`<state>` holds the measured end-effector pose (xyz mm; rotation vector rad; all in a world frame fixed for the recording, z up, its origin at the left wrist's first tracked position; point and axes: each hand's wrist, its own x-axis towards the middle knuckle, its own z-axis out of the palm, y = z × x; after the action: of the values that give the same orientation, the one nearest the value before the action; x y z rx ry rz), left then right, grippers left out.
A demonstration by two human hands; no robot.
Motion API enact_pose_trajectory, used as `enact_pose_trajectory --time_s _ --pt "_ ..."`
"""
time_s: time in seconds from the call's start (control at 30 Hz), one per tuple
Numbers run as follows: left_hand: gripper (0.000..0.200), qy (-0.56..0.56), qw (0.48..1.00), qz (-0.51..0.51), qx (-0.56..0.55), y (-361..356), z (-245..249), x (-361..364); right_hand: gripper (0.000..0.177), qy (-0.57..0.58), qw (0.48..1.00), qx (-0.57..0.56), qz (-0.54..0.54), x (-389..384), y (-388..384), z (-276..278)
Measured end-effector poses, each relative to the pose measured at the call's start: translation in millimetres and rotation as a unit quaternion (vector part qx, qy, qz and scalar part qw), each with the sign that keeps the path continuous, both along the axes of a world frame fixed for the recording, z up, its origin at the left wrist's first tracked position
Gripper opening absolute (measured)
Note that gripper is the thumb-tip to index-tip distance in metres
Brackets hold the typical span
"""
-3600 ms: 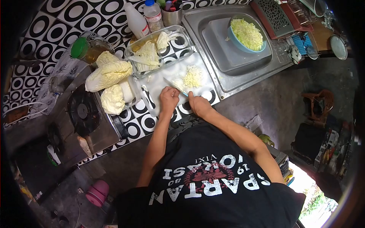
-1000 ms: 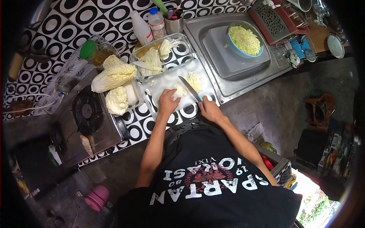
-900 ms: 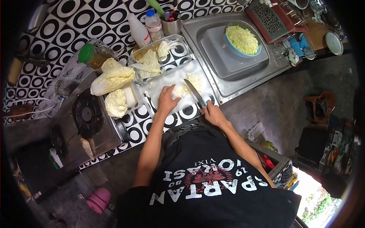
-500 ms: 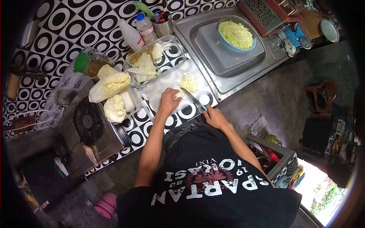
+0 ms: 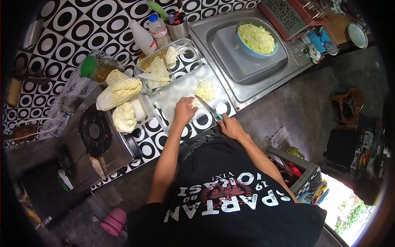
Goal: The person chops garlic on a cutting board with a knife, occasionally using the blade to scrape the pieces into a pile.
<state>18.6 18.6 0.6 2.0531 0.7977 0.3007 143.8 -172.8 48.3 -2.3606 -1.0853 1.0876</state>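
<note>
On a translucent white cutting board (image 5: 175, 92) lies a small heap of finely chopped pale cabbage (image 5: 205, 89). My left hand (image 5: 185, 110) is closed, its curled fingers pressing a pale piece of cabbage (image 5: 195, 103) against the board. My right hand (image 5: 232, 127) is wrapped round the blue handle of a knife (image 5: 211, 109). The blade points away from me, its tip between the chopped heap and my left fingertips. Left of the board, a glass dish (image 5: 191, 51) contains cabbage leaves (image 5: 155, 74). Larger pieces of napa cabbage (image 5: 119, 94) are piled further left.
At the right, a blue bowl (image 5: 257, 39) of shredded cabbage stands on an upturned grey tub (image 5: 251, 68) in the metal sink (image 5: 242, 98). Bottles (image 5: 158, 29) stand behind the dish. A gas stove (image 5: 101, 148) is at the left, a dish rack (image 5: 284, 18) at far right.
My left hand and the knife have shifted very slightly. Both hands keep their grips, and the things around them look the same.
</note>
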Motion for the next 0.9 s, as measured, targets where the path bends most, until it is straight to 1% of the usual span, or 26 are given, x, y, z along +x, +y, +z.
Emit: enact_pose_trajectory --time_s 0.07,0.17,0.23,0.3,0.37,0.47,0.57,0.7,0.77,0.9 --pt "0.048 -0.01 0.998 0.055 -0.012 -5.5 12.4 -2.1 0.026 -0.004 1.0 -0.01 0.005 -0.8 0.1 0.6" --pt "0.05 -0.009 0.998 0.068 0.005 -10.5 11.5 -4.0 0.026 -0.001 1.0 -0.015 0.003 -1.8 2.9 3.8" --pt "0.052 -0.013 0.997 0.072 0.01 -9.5 0.8 -0.1 0.026 0.015 0.999 -0.004 0.034 -0.3 6.1 3.0" --pt "0.053 -0.016 0.997 0.08 0.017 -10.6 -5.2 1.1 0.026 0.022 0.999 0.006 0.028 -0.6 10.7 -1.2" --pt "0.05 -0.029 0.989 0.138 -0.053 -13.8 -7.0 5.5 0.026 0.028 0.999 0.017 0.02 0.2 14.9 -4.1" --pt "0.046 -0.038 0.984 0.158 -0.075 -17.5 -10.5 4.1 0.026 0.03 0.999 0.011 0.04 -0.3 21.8 0.7" --pt "0.042 -0.036 0.976 0.185 -0.109 -21.3 6.2 2.5 0.026 0.021 1.0 0.018 0.014 0.6 29.8 10.0" --pt "0.042 -0.046 0.985 0.153 -0.071 -16.2 7.3 0.1 0.026 0.004 0.999 0.024 0.038 0.6 34.6 5.1" --pt "0.043 -0.018 0.996 0.085 0.016 -12.2 11.8 -1.9 0.027 0.011 0.998 0.042 0.039 -1.4 37.0 0.9" --pt "0.041 0.0 0.999 0.047 0.015 -7.5 6.8 0.7 0.027 0.027 0.998 0.034 0.04 -6.5 44.6 2.5"
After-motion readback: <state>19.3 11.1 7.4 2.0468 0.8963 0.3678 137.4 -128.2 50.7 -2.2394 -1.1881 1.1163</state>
